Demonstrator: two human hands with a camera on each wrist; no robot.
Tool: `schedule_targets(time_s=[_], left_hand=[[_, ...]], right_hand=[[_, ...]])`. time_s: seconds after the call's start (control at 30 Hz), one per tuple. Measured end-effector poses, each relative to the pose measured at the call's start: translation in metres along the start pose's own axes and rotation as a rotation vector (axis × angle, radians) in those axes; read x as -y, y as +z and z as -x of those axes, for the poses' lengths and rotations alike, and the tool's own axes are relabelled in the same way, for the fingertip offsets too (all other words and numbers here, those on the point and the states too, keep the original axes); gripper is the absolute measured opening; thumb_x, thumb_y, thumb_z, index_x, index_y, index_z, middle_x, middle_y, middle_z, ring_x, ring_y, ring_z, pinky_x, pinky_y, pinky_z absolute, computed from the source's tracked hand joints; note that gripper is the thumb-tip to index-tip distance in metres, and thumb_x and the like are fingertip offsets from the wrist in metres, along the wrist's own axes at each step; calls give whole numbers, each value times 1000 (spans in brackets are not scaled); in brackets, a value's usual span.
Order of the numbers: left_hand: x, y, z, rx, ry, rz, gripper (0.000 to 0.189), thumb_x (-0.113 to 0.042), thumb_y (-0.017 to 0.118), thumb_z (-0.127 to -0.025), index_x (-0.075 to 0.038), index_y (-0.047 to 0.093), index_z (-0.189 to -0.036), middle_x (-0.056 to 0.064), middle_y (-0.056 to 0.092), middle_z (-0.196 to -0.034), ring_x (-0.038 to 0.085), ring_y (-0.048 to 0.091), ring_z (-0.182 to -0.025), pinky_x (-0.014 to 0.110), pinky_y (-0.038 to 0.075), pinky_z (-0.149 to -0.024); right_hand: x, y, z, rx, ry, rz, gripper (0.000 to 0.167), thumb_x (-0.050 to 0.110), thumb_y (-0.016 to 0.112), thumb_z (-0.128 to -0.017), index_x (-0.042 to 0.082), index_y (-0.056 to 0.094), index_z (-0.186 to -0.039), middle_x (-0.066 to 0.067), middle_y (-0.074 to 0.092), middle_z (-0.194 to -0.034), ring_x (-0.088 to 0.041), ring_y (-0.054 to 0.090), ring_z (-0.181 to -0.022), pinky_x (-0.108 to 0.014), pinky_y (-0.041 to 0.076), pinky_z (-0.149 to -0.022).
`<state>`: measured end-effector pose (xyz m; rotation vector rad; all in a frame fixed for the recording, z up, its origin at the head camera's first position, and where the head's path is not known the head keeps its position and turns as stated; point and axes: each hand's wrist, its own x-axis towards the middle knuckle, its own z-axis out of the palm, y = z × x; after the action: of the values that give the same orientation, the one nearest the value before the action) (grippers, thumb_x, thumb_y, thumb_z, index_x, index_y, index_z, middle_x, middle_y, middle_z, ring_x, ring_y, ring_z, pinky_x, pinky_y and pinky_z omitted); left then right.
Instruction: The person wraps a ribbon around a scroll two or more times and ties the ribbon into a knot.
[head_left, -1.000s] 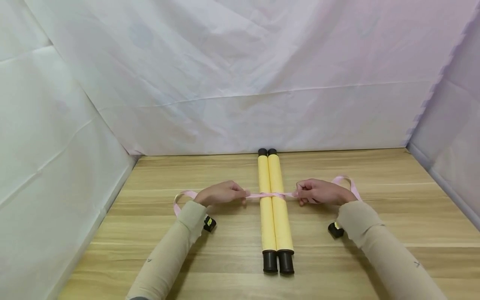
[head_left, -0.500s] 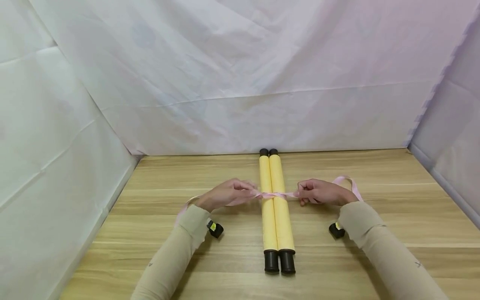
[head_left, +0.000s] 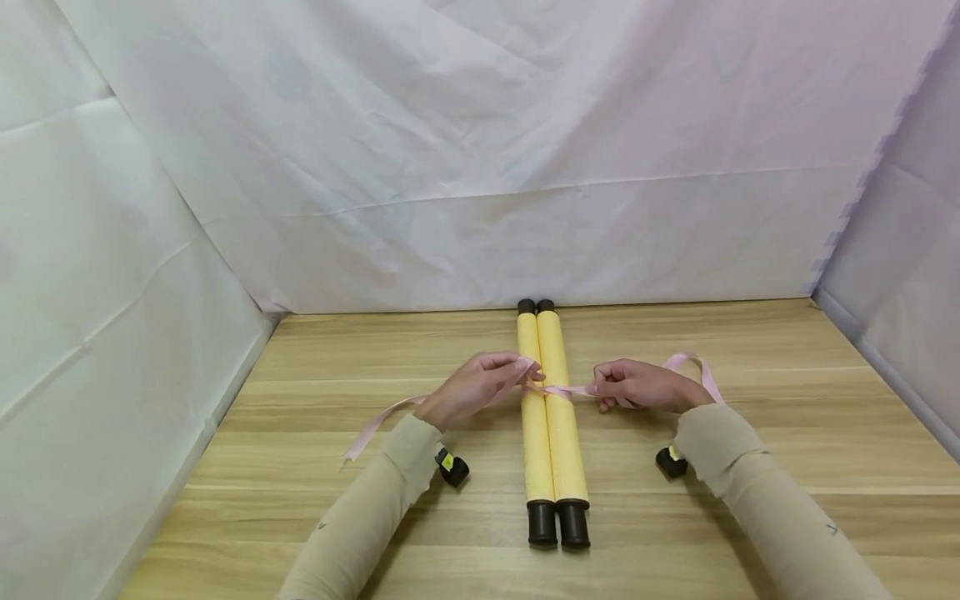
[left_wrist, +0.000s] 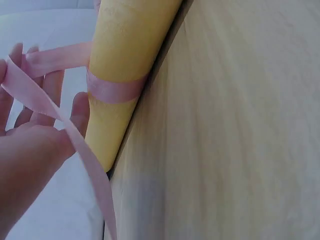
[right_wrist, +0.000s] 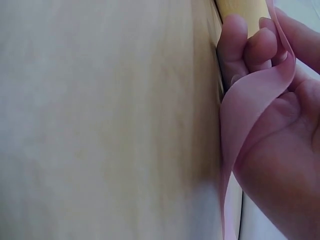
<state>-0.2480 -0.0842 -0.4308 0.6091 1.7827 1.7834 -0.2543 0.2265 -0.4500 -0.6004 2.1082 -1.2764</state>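
Two yellow rolls (head_left: 553, 450) with black end caps, like a scroll rolled from both ends, lie side by side on the table. A pink ribbon (head_left: 557, 390) circles them near the middle and crosses on top. My left hand (head_left: 480, 385) pinches one ribbon end over the left roll; its tail trails back across the palm in the left wrist view. Right of the rolls, my right hand (head_left: 637, 385) pinches the other end between thumb and forefinger. In the right wrist view this ribbon (right_wrist: 255, 97) runs over the curled fingers (right_wrist: 234, 42).
The wooden table (head_left: 300, 517) reaches back to a white cloth wall (head_left: 480, 150). More cloth hangs at left and right. A black wrist camera (head_left: 452, 469) sits under the left wrist and another camera (head_left: 671, 462) under the right.
My left hand has moved right from beside the rolls to over the left one, carrying its ribbon end, and the tail has slid along. My right hand has stayed in place.
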Motion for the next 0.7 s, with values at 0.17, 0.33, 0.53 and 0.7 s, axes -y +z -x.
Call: schedule_targets(time_s=[0.17, 0.33, 0.53, 0.7], left_hand=[[3, 4, -6, -41, -4, 51, 44, -28, 53, -104, 5, 58, -132, 18, 60, -132, 18, 61, -115, 42, 44, -107], [5, 7, -12, -82, -43, 87, 40, -28, 53, -103, -3, 59, -134, 12, 58, -140, 13, 60, -110, 36, 48, -102], [3, 10, -14, -97, -100, 134, 38, -26, 51, -105, -3, 59, -134, 10, 63, -126, 10, 59, -98, 24, 49, -89], [1, 10, -17, -105, -124, 129, 37, -24, 48, -106, 0, 58, -131, 6, 64, -112, 10, 59, -92, 25, 44, -84]], right_hand=[[0, 0, 0, 3, -13, -2, 36, 26, 57, -101, -4, 51, -82, -7, 48, -69, -17, 50, -64, -27, 38, -54], [-1, 0, 0, 3, -21, 6, 35, 26, 57, -102, -2, 51, -82, -6, 49, -70, -17, 49, -64, -27, 39, -55], [-2, 0, -1, -2, -13, 8, 35, 28, 58, -101, -1, 53, -83, -7, 51, -72, -17, 47, -63, -26, 39, -56], [-1, 0, 1, -12, 0, 7, 36, 31, 58, -101, 0, 54, -83, -8, 53, -73, -17, 47, -62, -26, 39, -56]])
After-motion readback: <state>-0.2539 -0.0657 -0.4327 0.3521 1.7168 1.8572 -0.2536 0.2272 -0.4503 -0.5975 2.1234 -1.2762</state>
